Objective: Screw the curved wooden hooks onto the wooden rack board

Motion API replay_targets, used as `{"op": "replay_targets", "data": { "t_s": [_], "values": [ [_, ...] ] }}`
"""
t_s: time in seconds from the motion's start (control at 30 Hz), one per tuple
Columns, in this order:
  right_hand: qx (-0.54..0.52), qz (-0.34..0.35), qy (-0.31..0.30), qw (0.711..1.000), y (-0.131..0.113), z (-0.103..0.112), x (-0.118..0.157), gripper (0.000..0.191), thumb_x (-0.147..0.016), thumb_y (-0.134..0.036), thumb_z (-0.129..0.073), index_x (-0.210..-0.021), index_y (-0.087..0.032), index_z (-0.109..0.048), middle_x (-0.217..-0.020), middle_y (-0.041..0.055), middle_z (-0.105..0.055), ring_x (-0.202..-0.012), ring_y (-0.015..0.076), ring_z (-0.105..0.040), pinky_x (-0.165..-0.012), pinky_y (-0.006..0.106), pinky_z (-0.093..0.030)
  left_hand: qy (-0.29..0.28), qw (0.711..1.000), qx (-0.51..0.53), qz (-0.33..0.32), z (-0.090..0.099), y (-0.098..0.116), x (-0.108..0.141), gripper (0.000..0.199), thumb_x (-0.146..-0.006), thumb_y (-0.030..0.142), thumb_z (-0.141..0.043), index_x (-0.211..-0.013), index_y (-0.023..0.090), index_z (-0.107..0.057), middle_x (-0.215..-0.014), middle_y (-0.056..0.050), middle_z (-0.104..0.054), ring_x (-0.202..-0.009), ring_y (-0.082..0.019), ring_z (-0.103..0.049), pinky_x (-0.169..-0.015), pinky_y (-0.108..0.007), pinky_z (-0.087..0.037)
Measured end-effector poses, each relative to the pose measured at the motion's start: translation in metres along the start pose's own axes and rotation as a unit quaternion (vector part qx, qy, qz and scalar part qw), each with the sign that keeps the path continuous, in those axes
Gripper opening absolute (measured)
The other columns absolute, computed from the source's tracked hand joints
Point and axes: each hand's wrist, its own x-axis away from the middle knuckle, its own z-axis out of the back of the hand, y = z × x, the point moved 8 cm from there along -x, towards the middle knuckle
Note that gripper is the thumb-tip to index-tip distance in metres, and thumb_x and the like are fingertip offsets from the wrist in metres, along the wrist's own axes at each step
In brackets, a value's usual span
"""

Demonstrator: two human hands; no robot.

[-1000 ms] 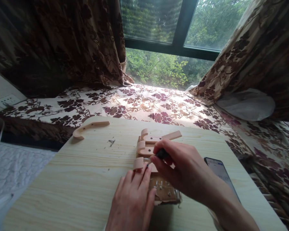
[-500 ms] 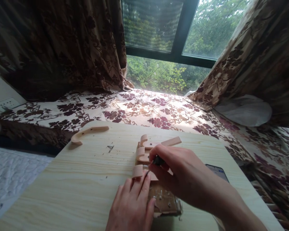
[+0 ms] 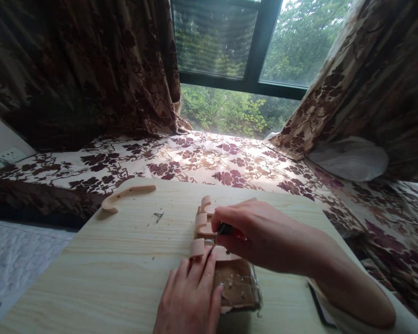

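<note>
Three pale curved wooden pieces lie side by side across a brown block wrapped in clear plastic (image 3: pixel 242 283). The nearest wooden piece (image 3: pixel 197 248) has its curled end by my left fingertips. My left hand (image 3: pixel 191 290) rests on this piece and the block, fingers stretched. My right hand (image 3: pixel 240 232) is closed round the dark handle of a screwdriver-like tool (image 3: pixel 225 228), whose thin shaft slants down to my left fingertips. The middle curved piece (image 3: pixel 201 224) and the far one (image 3: pixel 205 203) are partly hidden by my right hand.
Another curved wooden piece (image 3: pixel 127 195) lies at the table's far left corner. Small screws (image 3: pixel 158 216) are scattered on the pale wooden table (image 3: pixel 101 264). A phone (image 3: pixel 320 304) is partly under my right forearm. Beyond are a floral-covered ledge (image 3: pixel 209 155), curtains and a window.
My right hand has turned round the tool's handle, and my forearm has swung, covering the phone's upper part. My left hand stays on the nearest piece. The view has shifted slightly.
</note>
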Motion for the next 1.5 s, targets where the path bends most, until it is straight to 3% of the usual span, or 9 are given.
{"op": "replay_targets", "data": {
  "t_s": [0.17, 0.33, 0.43, 0.57, 0.8, 1.0, 1.2, 1.37, 1.5],
  "values": [
    [0.024, -0.037, 0.017, 0.999, 0.007, 0.002, -0.005, 0.011, -0.085, -0.029, -0.056, -0.079, -0.019, -0.058, -0.059, -0.0025, -0.057, -0.052, 0.0088, -0.041, -0.049, 0.024, -0.027, -0.017, 1.000, 0.002, -0.005, -0.002, 0.003, -0.003, 0.041, -0.086, 0.027, -0.044, -0.122, 0.012, -0.055, -0.118, -0.007, -0.063, -0.091, -0.024, -0.060, -0.075, -0.037, -0.048],
    [0.041, 0.026, -0.045, 0.998, -0.005, 0.003, -0.005, 0.006, -0.078, -0.016, -0.060, -0.081, -0.021, -0.061, -0.072, -0.0014, -0.063, -0.060, 0.0096, -0.048, -0.053, 0.023, -0.030, -0.028, 1.000, 0.003, 0.012, -0.001, 0.001, -0.003, 0.038, -0.086, 0.025, -0.044, -0.120, 0.013, -0.057, -0.119, -0.007, -0.063, -0.093, -0.025, -0.060, -0.075, -0.037, -0.048],
    [0.074, 0.027, -0.053, 0.995, -0.007, 0.002, -0.007, 0.008, -0.079, -0.017, -0.059, -0.071, -0.019, -0.058, -0.063, -0.0014, -0.059, -0.054, 0.0091, -0.041, -0.050, 0.024, -0.027, -0.036, 0.999, 0.001, 0.012, -0.002, 0.001, -0.003, 0.039, -0.085, 0.024, -0.045, -0.120, 0.012, -0.057, -0.118, -0.007, -0.063, -0.092, -0.026, -0.060, -0.074, -0.038, -0.049],
    [0.113, 0.007, -0.034, 0.993, -0.006, 0.003, -0.010, 0.013, -0.083, -0.025, -0.057, -0.072, -0.018, -0.058, -0.055, -0.0027, -0.049, -0.047, 0.0087, -0.028, -0.044, 0.026, -0.019, -0.039, 0.999, 0.001, 0.012, -0.002, 0.002, -0.004, 0.040, -0.085, 0.023, -0.044, -0.121, 0.011, -0.056, -0.120, -0.008, -0.062, -0.092, -0.026, -0.059, -0.074, -0.039, -0.049],
    [0.118, 0.079, -0.064, 0.988, -0.017, 0.001, -0.005, 0.013, -0.089, -0.022, -0.047, -0.082, -0.016, -0.056, -0.069, 0.0004, -0.058, -0.056, 0.0093, -0.038, -0.052, 0.026, -0.026, -0.060, 0.997, 0.026, 0.034, -0.004, 0.000, -0.004, 0.039, -0.085, 0.022, -0.044, -0.122, 0.014, -0.056, -0.121, -0.008, -0.061, -0.095, -0.026, -0.059, -0.076, -0.039, -0.048],
    [0.174, 0.040, -0.060, 0.982, -0.014, 0.006, -0.011, 0.016, -0.087, -0.026, -0.051, -0.075, -0.017, -0.056, -0.058, -0.0024, -0.052, -0.048, 0.0098, -0.027, -0.045, 0.028, -0.018, -0.058, 0.998, -0.003, 0.018, -0.004, 0.003, -0.005, 0.039, -0.086, 0.023, -0.043, -0.122, 0.013, -0.056, -0.125, -0.007, -0.060, -0.096, -0.027, -0.059, -0.074, -0.040, -0.049],
    [0.176, 0.136, -0.124, 0.967, -0.030, 0.008, -0.015, 0.013, -0.084, -0.016, -0.053, -0.075, -0.017, -0.061, -0.069, 0.0002, -0.060, -0.052, 0.0093, -0.038, -0.046, 0.025, -0.024, -0.066, 0.998, 0.000, 0.018, -0.003, 0.003, -0.004, 0.038, -0.088, 0.023, -0.041, -0.121, 0.014, -0.057, -0.125, -0.007, -0.059, -0.098, -0.027, -0.059, -0.075, -0.039, -0.049],
    [0.183, 0.090, -0.118, 0.972, -0.025, 0.007, -0.021, 0.014, -0.084, -0.020, -0.054, -0.073, -0.017, -0.062, -0.058, -0.0010, -0.055, -0.047, 0.0097, -0.034, -0.045, 0.026, -0.022, -0.064, 0.998, 0.010, 0.024, -0.003, 0.002, -0.004, 0.040, -0.088, 0.021, -0.039, -0.123, 0.012, -0.055, -0.123, -0.008, -0.061, -0.095, -0.026, -0.059, -0.074, -0.039, -0.050],
    [0.182, 0.082, -0.117, 0.973, -0.022, 0.008, -0.021, 0.012, -0.084, -0.021, -0.052, -0.082, -0.017, -0.063, -0.065, 0.0011, -0.060, -0.051, 0.0111, -0.041, -0.047, 0.027, -0.024, -0.063, 0.997, 0.016, 0.027, -0.003, 0.001, -0.003, 0.039, -0.088, 0.022, -0.040, -0.123, 0.013, -0.056, -0.123, -0.007, -0.060, -0.097, -0.026, -0.058, -0.076, -0.039, -0.049]
  ]
}}
